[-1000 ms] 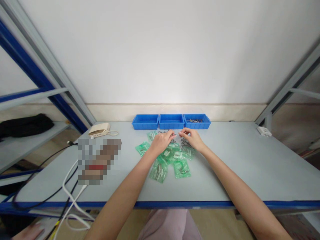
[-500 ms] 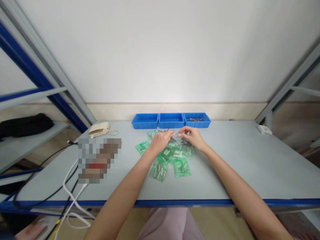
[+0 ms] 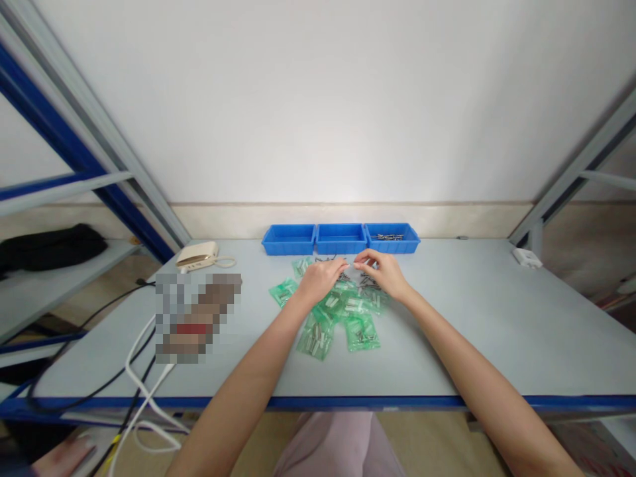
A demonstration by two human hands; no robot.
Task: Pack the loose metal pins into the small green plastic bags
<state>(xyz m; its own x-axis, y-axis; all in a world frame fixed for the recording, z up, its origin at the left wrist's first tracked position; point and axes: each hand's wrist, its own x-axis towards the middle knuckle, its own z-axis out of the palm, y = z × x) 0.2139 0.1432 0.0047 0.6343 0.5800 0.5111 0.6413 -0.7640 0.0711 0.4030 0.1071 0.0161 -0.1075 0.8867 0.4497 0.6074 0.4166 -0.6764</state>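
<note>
My left hand [image 3: 324,279] is closed in a pinch above the loose metal pieces, and a small pale tip shows at its fingertips. Close by on its right, my right hand [image 3: 385,273] has thumb and forefinger pinched together and the other fingers curled. Whatever the fingers hold is too small to make out. Dark, screw-like metal pieces [image 3: 370,281] lie under and between the hands. Nearer the front are several green plastic bags [image 3: 315,338] with silvery and white pieces inside.
Three joined blue bins [image 3: 291,249] stand behind the hands; thin metal pieces [image 3: 388,236] lie in the right one. Left are a cream-coloured device [image 3: 197,256], a pixelated object [image 3: 199,321] and cables [image 3: 132,354]. A white adapter [image 3: 527,258] sits far right.
A thin piece spanned the fingertips earlier; now only a pale tip shows at my left fingers. Both hands stay almost in place.
</note>
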